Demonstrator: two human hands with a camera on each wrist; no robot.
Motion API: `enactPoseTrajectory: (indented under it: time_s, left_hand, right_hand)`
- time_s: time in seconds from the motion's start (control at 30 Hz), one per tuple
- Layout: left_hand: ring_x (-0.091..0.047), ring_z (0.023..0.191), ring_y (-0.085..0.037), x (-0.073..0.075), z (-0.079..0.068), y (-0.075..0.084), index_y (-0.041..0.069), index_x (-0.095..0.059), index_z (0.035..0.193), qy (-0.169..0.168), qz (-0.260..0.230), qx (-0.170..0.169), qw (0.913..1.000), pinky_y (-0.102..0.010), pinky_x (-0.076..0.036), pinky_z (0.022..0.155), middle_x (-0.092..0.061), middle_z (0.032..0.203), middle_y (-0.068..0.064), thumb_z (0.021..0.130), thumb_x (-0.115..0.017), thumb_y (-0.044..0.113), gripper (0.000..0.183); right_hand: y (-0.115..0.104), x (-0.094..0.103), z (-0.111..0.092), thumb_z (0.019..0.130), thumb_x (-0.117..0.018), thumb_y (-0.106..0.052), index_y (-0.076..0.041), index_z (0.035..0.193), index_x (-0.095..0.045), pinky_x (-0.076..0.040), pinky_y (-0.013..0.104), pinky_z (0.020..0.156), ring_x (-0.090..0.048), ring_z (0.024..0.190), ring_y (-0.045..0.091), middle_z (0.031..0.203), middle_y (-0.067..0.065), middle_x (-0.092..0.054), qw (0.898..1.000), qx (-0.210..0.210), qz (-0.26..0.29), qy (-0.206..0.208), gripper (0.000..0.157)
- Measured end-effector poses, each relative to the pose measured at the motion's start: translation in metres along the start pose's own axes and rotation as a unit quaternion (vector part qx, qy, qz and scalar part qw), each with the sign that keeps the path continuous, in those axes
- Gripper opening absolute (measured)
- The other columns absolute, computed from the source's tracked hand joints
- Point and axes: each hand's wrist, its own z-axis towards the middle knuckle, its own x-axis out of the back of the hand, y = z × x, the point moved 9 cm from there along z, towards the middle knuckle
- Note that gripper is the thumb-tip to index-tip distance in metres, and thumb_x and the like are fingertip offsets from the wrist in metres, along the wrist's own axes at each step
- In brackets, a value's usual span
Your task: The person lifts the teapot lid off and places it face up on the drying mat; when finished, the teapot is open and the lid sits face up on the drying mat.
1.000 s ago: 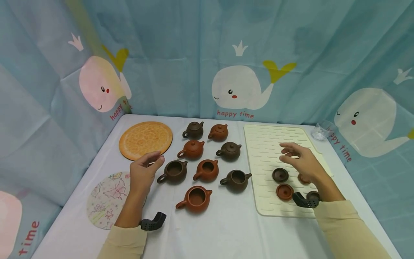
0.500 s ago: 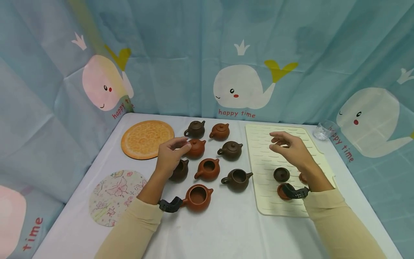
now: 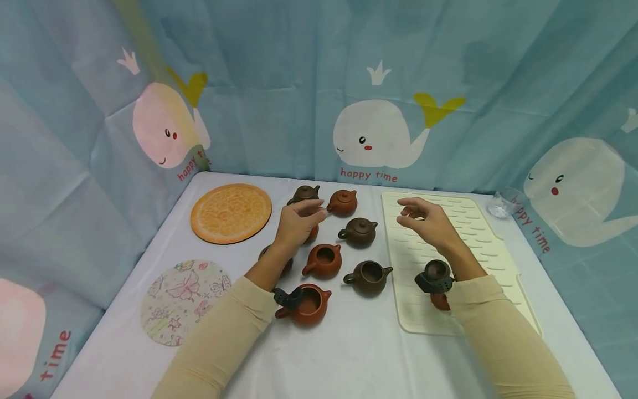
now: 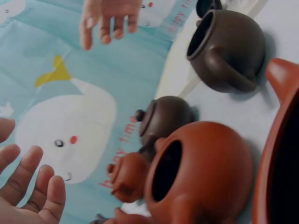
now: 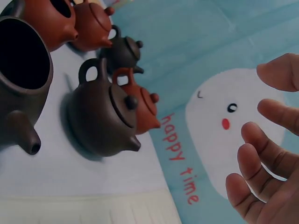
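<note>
My left hand (image 3: 298, 223) hovers over the left teapots, its fingers loosely bent and holding nothing. It partly hides a lidded red clay teapot (image 3: 312, 234) and a dark lidded teapot (image 3: 306, 193). Above the pale mat (image 3: 408, 310) is my right hand (image 3: 427, 223), also holding nothing, fingers apart in the right wrist view. Between the hands stand a red lidded teapot (image 3: 344, 204) and a dark lidded teapot (image 3: 361, 232). Nearer me are lidless pots: a red one (image 3: 324, 262), a dark one (image 3: 371, 280) and a larger red one (image 3: 315, 313).
On the mat lie a dark lid (image 3: 437, 269) and a red lid (image 3: 440, 301), partly covered by my right wrist camera. An orange round mat (image 3: 231, 213) and a floral round mat (image 3: 184, 299) lie left. A clear glass (image 3: 503, 204) stands at the back right.
My left hand has moved right and away from me, from beside the orange mat to over the teapots. My right hand has shifted left and slightly farther from me. The pots stay in place.
</note>
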Motion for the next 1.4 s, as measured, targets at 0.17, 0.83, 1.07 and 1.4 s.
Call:
enactPoseTrajectory:
  time_s: [0.17,0.83,1.07,1.4]
  left_hand:
    - [-0.063,0.093,-0.020,-0.021,0.010,-0.013,0.009,-0.069,0.120,-0.027,0.014,0.029,0.9991,-0.030,-0.050,0.072,-0.069,0.101,-0.006,0.088,-0.073,0.013,0.033]
    - [-0.058,0.104,-0.021,-0.055,0.029,-0.059,0.008,-0.068,0.121,-0.052,0.098,0.138,0.9841,-0.037,-0.048,0.086,-0.066,0.106,-0.004,0.087,-0.073,0.016,0.035]
    - [-0.059,0.097,-0.020,-0.060,0.030,-0.067,0.009,-0.071,0.116,-0.044,0.113,0.154,0.9807,-0.033,-0.049,0.080,-0.065,0.106,-0.005,0.085,-0.075,0.015,0.032]
    - [-0.059,0.094,-0.018,-0.060,0.027,-0.074,0.009,-0.073,0.112,-0.033,0.142,0.178,0.9731,-0.031,-0.049,0.073,-0.065,0.113,-0.004,0.086,-0.074,0.011,0.026]
  right_hand:
    - [0.005,-0.015,0.017,0.092,-0.068,-0.024,-0.008,0.131,-0.057,-0.046,0.042,0.076,-0.054,0.096,0.028,0.106,0.015,-0.060,1.000,-0.005,0.004,-0.023,0.043]
    - [0.031,-0.069,0.057,0.091,-0.065,-0.010,-0.005,0.122,-0.063,-0.040,0.034,0.060,-0.052,0.073,0.026,0.086,0.012,-0.060,0.998,-0.030,0.004,-0.055,0.032]
    - [0.035,-0.077,0.060,0.088,-0.068,-0.009,-0.001,0.118,-0.064,-0.039,0.032,0.055,-0.049,0.064,0.020,0.080,0.010,-0.060,0.998,-0.029,-0.015,-0.046,0.031]
    - [0.039,-0.085,0.059,0.086,-0.069,-0.006,0.003,0.110,-0.068,-0.041,0.032,0.058,-0.051,0.067,0.019,0.078,0.010,-0.061,0.997,-0.021,-0.050,-0.053,0.025]
